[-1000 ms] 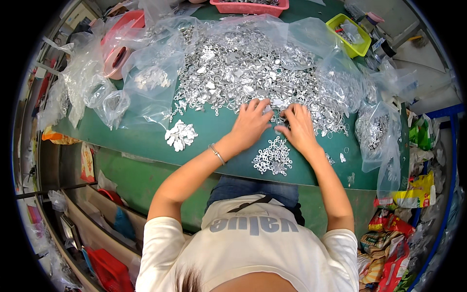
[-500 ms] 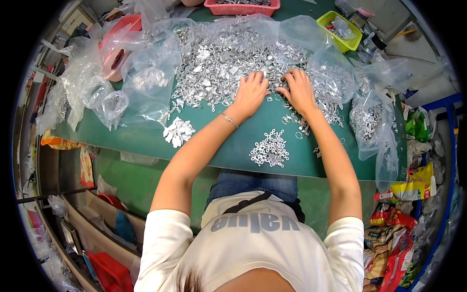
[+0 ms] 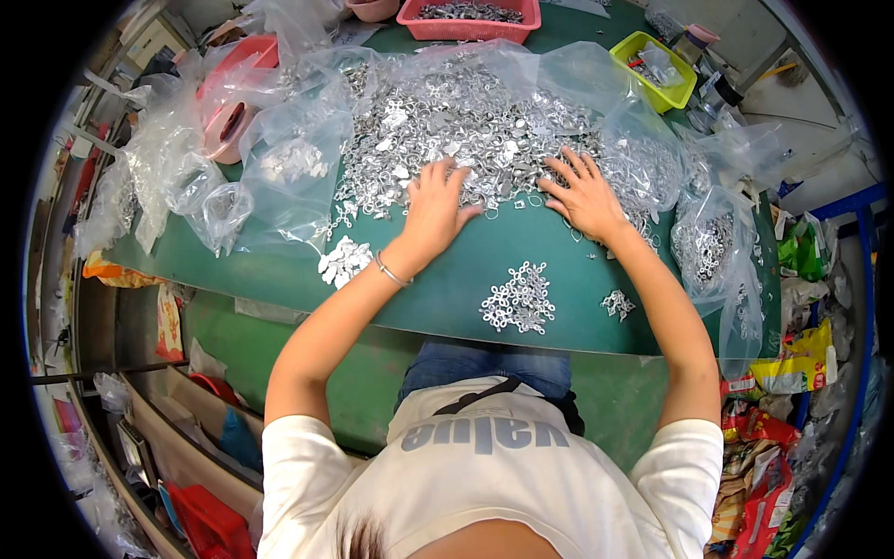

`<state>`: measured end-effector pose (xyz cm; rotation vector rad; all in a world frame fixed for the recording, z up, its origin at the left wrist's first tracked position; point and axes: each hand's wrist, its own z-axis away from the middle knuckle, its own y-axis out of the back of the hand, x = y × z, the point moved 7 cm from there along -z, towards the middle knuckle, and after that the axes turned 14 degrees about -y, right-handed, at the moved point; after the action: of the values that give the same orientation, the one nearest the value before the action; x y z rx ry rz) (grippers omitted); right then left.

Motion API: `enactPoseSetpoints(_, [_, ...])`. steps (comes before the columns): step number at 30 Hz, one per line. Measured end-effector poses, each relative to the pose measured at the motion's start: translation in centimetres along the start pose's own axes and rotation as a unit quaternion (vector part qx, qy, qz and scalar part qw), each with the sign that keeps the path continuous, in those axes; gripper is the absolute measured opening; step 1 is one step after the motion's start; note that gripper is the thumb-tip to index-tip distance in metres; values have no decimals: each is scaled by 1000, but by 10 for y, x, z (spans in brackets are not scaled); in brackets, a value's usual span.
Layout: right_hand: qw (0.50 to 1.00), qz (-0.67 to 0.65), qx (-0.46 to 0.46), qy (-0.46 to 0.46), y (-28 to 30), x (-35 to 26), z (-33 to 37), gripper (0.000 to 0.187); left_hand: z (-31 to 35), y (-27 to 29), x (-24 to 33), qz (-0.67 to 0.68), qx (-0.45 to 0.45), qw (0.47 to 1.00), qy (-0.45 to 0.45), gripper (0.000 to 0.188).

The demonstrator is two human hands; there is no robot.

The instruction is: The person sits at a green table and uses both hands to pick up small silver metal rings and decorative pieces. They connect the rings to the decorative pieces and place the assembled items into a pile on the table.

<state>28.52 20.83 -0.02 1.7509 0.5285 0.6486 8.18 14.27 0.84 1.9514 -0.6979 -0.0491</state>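
A wide heap of small silvery metal pieces (image 3: pixel 419 126) covers the back of the green table (image 3: pixel 400 321). At the heap's front edge lies my left hand (image 3: pixel 436 205), its fingers apart and resting against the pieces. My right hand (image 3: pixel 585 197) spreads its fingers over the heap's right front edge, with nothing visibly held. Nearer to me is a small pile of linked-looking ring pieces (image 3: pixel 518 298). A smaller cluster (image 3: pixel 616 304) sits to its right, by my right forearm. Flat, pale metal pieces (image 3: pixel 345 262) form another pile beside my left wrist.
Clear plastic bags (image 3: pixel 289 168) with metal pieces lie left of the heap; another filled bag (image 3: pixel 712 242) hangs over the right edge. A pink basket (image 3: pixel 468 28) and a yellow-green basket (image 3: pixel 663 82) stand behind. Coloured packages (image 3: pixel 792 359) crowd the right side.
My left hand has moved left and toward me along the heap's edge. My right hand has shifted slightly right and nearer, with its fingers more spread. The hands are farther apart.
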Motion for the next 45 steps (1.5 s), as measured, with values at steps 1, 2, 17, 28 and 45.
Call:
enactPoseSetpoints(1, [1000, 13, 23, -8, 0, 4, -4, 33, 2, -3, 5, -10, -50, 999, -6, 62])
enactPoseSetpoints(2, [999, 25, 30, -36, -2, 14, -9, 33, 0, -6, 11, -28, -61, 996, -52, 63])
enactPoseSetpoints(17, [952, -253, -48, -165, 19, -33, -35, 19, -34, -26, -33, -101, -42, 986, -125, 39])
enactPoseSetpoints(28, [966, -209, 16, -151, 20, -39, -7, 8, -5, 41, -61, 129, 108, 984, 58, 40])
enactPoseSetpoints(45, [951, -280, 75, -107, 15, -92, -36, 23, 90, 11, 28, 120, -10, 991, 54, 25])
